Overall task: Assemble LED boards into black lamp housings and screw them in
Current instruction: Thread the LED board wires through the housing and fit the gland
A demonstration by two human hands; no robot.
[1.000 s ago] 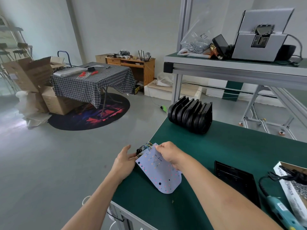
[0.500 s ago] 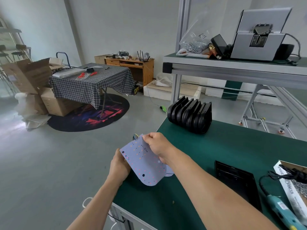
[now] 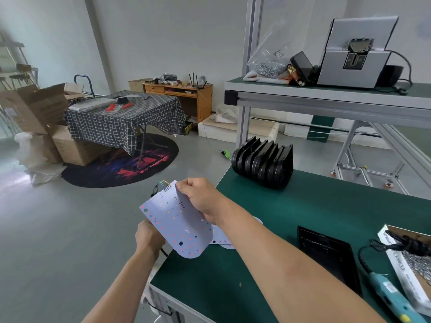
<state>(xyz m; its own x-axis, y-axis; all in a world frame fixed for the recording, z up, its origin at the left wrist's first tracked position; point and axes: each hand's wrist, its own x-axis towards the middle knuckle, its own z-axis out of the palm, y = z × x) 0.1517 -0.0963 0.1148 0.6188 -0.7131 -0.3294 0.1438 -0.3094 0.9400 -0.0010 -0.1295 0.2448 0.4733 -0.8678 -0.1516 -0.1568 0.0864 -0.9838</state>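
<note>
The right hand (image 3: 200, 197) pinches the far edge of a white LED board (image 3: 177, 220), fingers curled over its rim, and holds it tilted in the air over the worktop's (image 3: 291, 229) left edge, its rounded end pointing down toward the near left corner. The left hand (image 3: 149, 236) is under the board's left side, off the worktop's left edge; its fingers are hidden behind the board, so whether it grips the board cannot be told. A bundle of coloured wires (image 3: 161, 185) loops out from the board's far corner. More white boards (image 3: 224, 238) lie flat on the worktop just behind the raised one, partly covered by the right forearm. A row of black housings (image 3: 263, 164) stands on edge at the worktop's far left corner, well apart from the hands. One flat housing (image 3: 326, 252) lies toward the near right, and beside it, at the near right corner, rests a teal screwdriver (image 3: 394, 297) with a black cord. A box (image 3: 410, 259) of small metal parts, probably screws, sits at the right edge. On the shelf (image 3: 326, 94) above stand a clear bag (image 3: 268, 59) of metal parts and a grey machine (image 3: 356, 54).
</note>
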